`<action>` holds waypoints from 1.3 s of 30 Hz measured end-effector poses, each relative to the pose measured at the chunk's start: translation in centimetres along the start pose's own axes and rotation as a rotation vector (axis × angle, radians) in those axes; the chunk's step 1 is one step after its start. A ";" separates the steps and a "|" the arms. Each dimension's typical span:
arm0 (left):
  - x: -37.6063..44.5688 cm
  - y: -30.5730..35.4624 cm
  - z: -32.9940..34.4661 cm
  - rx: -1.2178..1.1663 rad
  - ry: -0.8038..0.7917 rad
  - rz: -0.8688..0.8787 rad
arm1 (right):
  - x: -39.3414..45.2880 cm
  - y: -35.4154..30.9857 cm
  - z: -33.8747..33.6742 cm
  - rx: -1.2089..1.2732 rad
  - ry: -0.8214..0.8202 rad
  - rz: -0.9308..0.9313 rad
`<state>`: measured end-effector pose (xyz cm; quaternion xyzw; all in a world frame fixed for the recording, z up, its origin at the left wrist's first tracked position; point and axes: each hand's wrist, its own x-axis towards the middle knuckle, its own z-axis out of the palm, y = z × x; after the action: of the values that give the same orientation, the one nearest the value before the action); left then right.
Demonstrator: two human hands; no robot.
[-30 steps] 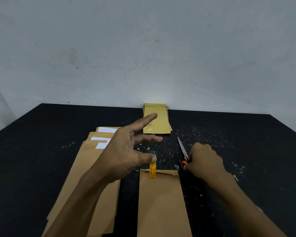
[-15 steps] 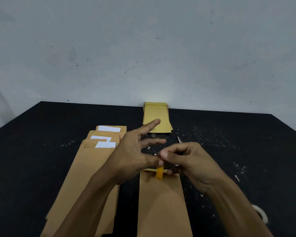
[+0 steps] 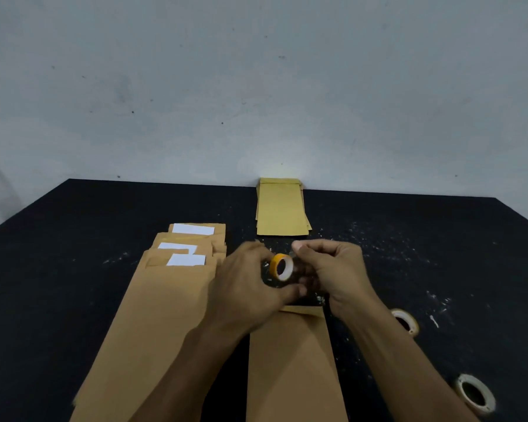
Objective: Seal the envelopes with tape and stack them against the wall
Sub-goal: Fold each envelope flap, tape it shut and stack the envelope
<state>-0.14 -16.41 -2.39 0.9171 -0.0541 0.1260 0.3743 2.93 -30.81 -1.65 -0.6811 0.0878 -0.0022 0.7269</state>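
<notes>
Nearest the viewer, the working envelope (image 3: pixel 293 360) lies flat on the black table (image 3: pixel 58 254), flap end pointing toward the wall (image 3: pixel 256 86); this orientation presents the flap directly below the hands. Just beyond that flap edge, the left hand (image 3: pixel 244 284) and right hand (image 3: pixel 333 269) hold a small yellow tape roll (image 3: pixel 281 267) between them, fingers of both curled onto it, probably to find or peel the free end; the end itself cannot be made out. Left of the working envelope, the unsealed envelopes (image 3: pixel 165 293) lie overlapped with white inserts showing, within reach. Right of it, two further tape rolls (image 3: pixel 405 321) lie flat. Farthest beyond it, the finished stack (image 3: pixel 281 208) rests touching the wall, clear of the work area.
</notes>
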 end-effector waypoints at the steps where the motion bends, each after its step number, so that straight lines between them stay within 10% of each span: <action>1: 0.3 0.0 0.4 0.039 0.016 -0.019 | 0.5 0.2 0.2 -0.007 0.001 0.018; 9: 3.1 0.8 1.8 0.396 -0.053 -0.161 | 5.6 2.9 0.8 -0.819 0.042 -0.115; 18: 3.8 0.4 1.7 0.413 -0.114 -0.167 | 6.6 3.7 0.5 -0.897 0.104 -0.191; 23: 3.3 -0.1 -1.0 -0.325 -0.064 -0.089 | 5.4 3.1 0.3 -0.822 0.097 -0.199; 27: 2.3 0.6 -3.3 -1.060 -0.064 -0.200 | 2.4 0.6 -0.1 -0.311 -0.029 -0.169; 39: 0.0 1.1 -3.2 -1.259 -0.032 -0.150 | -2.4 -1.4 1.8 0.051 -0.087 -0.027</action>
<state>-0.91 -14.97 0.53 0.5245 -0.0590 0.0300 0.8488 0.97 -28.87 0.09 -0.6631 0.0470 0.0155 0.7469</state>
